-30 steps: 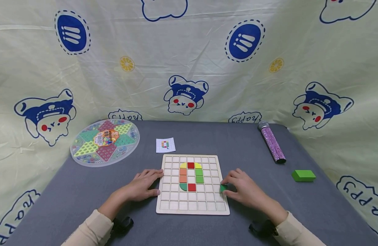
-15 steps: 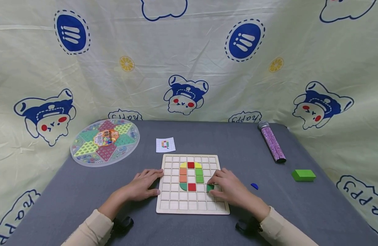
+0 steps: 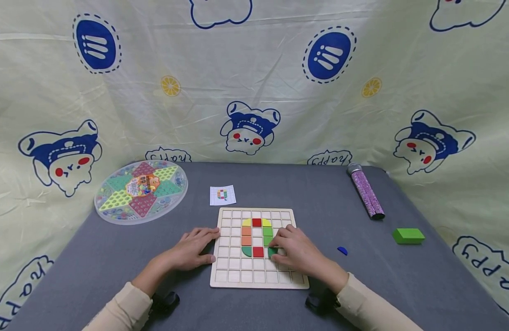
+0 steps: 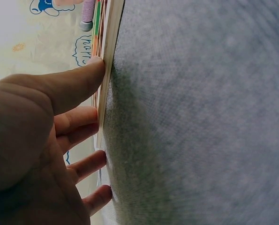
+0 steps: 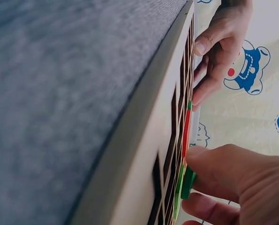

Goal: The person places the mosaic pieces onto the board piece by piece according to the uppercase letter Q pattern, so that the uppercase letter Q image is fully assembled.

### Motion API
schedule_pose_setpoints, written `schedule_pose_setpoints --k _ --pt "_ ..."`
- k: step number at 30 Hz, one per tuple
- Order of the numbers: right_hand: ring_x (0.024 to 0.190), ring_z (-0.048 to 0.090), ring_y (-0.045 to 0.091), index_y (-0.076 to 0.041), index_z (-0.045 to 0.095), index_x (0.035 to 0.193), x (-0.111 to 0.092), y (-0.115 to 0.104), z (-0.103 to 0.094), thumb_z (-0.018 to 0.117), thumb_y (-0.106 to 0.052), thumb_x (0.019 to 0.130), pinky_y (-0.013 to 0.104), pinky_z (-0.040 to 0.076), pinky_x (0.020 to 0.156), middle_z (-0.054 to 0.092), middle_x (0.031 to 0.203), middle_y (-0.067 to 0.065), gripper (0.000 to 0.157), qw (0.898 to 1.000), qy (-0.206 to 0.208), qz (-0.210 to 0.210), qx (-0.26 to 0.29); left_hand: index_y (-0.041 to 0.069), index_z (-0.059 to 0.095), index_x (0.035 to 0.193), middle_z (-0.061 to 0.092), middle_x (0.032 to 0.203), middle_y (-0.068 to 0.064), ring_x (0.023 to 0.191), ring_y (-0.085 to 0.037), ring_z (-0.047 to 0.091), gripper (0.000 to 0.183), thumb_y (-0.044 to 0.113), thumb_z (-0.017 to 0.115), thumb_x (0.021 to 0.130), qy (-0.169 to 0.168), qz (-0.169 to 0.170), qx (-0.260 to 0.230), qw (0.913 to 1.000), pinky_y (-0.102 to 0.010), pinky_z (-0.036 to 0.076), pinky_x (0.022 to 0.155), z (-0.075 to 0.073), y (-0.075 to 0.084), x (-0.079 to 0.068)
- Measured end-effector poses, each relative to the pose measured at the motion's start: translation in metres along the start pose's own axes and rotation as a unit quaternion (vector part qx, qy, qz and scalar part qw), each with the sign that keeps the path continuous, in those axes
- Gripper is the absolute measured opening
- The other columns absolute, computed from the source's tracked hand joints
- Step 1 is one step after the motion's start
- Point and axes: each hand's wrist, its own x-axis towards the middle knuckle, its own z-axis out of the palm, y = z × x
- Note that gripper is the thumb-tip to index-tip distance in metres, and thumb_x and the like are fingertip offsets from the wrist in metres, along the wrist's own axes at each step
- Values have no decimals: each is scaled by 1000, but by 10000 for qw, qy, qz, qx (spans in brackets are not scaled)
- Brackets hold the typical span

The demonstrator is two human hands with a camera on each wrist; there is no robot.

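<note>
A square wooden grid board (image 3: 260, 285) lies flat on the grey cloth, with yellow, red, orange and green tiles forming a ring in its cells. My left hand (image 3: 190, 250) rests at the board's left edge, fingers extended; in the left wrist view the thumb (image 4: 80, 84) touches the rim. My right hand (image 3: 297, 252) pinches a dark green quarter-round tile (image 5: 189, 182) between thumb and fingers, at the cell right of the lower red tile (image 3: 258, 252). A matching dark green tile (image 3: 247, 251) sits left of that red one. My right fingertips partly cover the held tile.
Behind the board lies a small pattern card (image 3: 223, 195). A round star-patterned game board (image 3: 117, 201) is at the far left. To the right are a blue half-round piece (image 3: 342, 250), a purple glittery microphone (image 3: 367, 193) and a green block (image 3: 409, 236).
My right hand has carried the dark green tile left from the board's right edge to beside the lower red tile. The blue piece has come into view. My left hand has stayed put.
</note>
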Motion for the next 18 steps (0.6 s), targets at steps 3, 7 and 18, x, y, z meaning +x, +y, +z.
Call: schedule_pose_setpoints --k 3,7,18 --pt "78 42 8 -19 73 89 2 0 2 77 -28 74 26 36 71 60 85 -8 19 10000 30 -38 -24 7 41 142 38 148 -9 134 -33 32 60 28 62 90 -7 -23 -18 10000 -57 26 99 0 0 0" --pt "76 41 8 -19 72 88 4 -1 5 77 -27 73 27 37 72 59 84 -8 18 9998 118 -132 -75 7 41 142 38 148 -9 134 -33 32 60 29 63 90 -8 -42 -38 10000 -57 26 99 1 -1 0" --pt "75 40 8 -20 73 89 8 -4 6 78 -30 74 25 35 69 59 83 -7 19 9999 3 -78 -145 7 41 142 38 148 -8 134 -32 32 60 28 63 90 4 -73 -62 10000 -56 26 99 1 0 0"
